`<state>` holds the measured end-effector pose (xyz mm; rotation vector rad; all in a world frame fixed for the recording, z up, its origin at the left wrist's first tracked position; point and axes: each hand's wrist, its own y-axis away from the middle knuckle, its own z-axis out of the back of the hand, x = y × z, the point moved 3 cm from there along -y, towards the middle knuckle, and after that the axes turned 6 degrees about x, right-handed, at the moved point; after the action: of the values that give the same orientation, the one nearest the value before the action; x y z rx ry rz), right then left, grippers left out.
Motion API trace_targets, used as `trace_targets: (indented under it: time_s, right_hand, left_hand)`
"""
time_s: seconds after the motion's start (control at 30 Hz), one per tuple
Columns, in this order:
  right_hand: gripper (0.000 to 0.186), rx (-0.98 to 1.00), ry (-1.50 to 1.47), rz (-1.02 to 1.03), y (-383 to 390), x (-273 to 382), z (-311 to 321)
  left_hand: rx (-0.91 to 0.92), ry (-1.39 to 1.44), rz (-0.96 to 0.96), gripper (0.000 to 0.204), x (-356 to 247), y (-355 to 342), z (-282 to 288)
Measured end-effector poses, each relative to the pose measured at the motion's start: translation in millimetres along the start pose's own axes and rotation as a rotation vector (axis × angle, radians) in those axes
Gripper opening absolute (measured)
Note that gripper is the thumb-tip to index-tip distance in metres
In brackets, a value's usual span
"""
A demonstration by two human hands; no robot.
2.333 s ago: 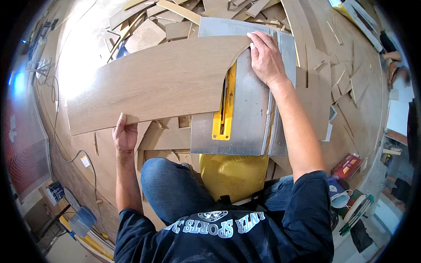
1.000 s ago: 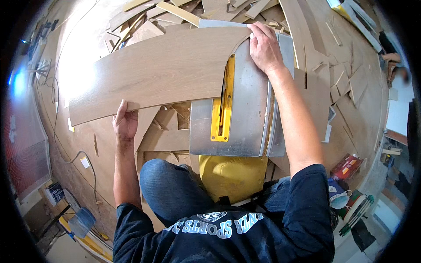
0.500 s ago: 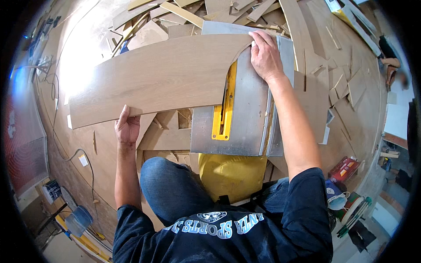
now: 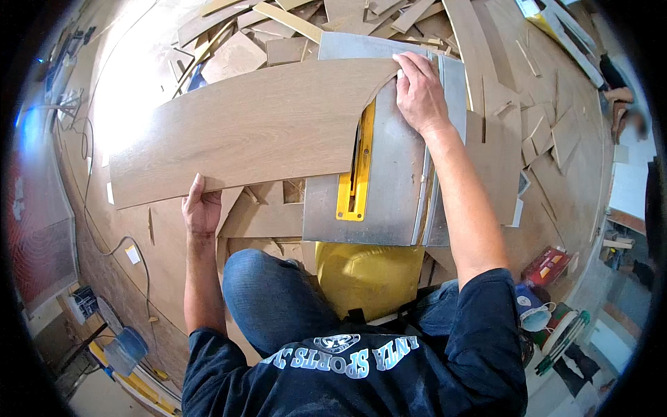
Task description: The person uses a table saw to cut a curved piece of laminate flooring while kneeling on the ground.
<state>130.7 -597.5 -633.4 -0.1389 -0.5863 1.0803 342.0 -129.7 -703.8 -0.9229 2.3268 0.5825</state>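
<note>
A long light-wood plank (image 4: 243, 132) lies across the left part of a grey table saw (image 4: 396, 201) with a yellow insert (image 4: 354, 174). The plank's right end shows a curved cut edge. My left hand (image 4: 201, 205) grips the plank's near edge at its left part, thumb on top. My right hand (image 4: 420, 94) presses flat on the plank's right tip, over the saw top just right of the yellow insert. The saw's yellow body (image 4: 368, 278) sits between my knees.
Many wood offcuts and strips (image 4: 278, 28) litter the floor beyond and left of the saw. More flooring pieces (image 4: 542, 132) lie to the right. A cable (image 4: 104, 243) runs along the floor at left. A red box (image 4: 549, 267) and buckets sit at lower right.
The plank slid away from me along the saw, then came back a little; both hands moved with it and kept their hold.
</note>
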Motion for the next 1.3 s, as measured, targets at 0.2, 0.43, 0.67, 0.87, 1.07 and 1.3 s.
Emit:
trace_targets:
  time_s: [0.2,0.43,0.67,0.87,1.07,1.3]
  right_hand:
    - [0.030,-0.004,0.008,-0.004,4,5,3]
    - [0.029,-0.006,0.018,0.017,5,7,4]
    - [0.029,0.000,0.021,0.034,10,13,6]
    - [0.028,-0.001,0.030,0.042,16,16,7]
    - [0.028,-0.005,0.034,0.050,22,23,8]
    - [0.028,0.006,0.010,0.029,25,32,11]
  left_hand:
    - [-0.024,-0.024,-0.019,0.019,0,4,0]
    - [0.016,0.023,-0.012,0.018,-1,3,8]
    - [0.013,0.015,-0.012,0.019,-4,11,16]
    - [-0.018,-0.010,-0.001,0.021,-6,17,11]
    - [-0.061,-0.047,-0.011,0.022,-9,22,10]
    - [-0.013,-0.069,0.000,0.021,-14,27,9]
